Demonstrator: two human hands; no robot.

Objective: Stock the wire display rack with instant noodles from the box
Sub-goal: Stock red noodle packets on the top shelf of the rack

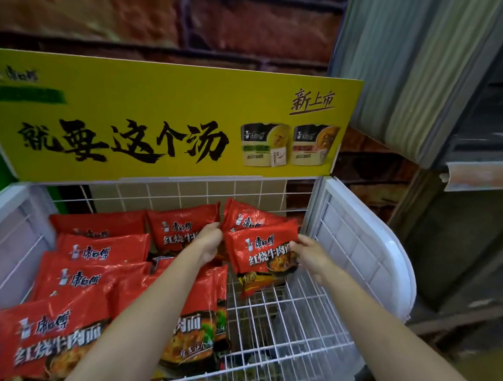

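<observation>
Head view | left hand (211, 240) gripped left edge of red noodle packet (264, 249), centre-right of frame | right hand (309, 253) pinched its right edge | packet was held tilted above wire display rack (271, 328) floor, over another packet behind | more red packets (99, 270) lay across left half | yellow sign (167, 122) stood along upper frame

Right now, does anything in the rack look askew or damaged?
No damage shows. The packet held by both hands, left hand and right hand, sits tilted over bare wire, and the back-right packet lies skewed. The left rows look tidy.
</observation>
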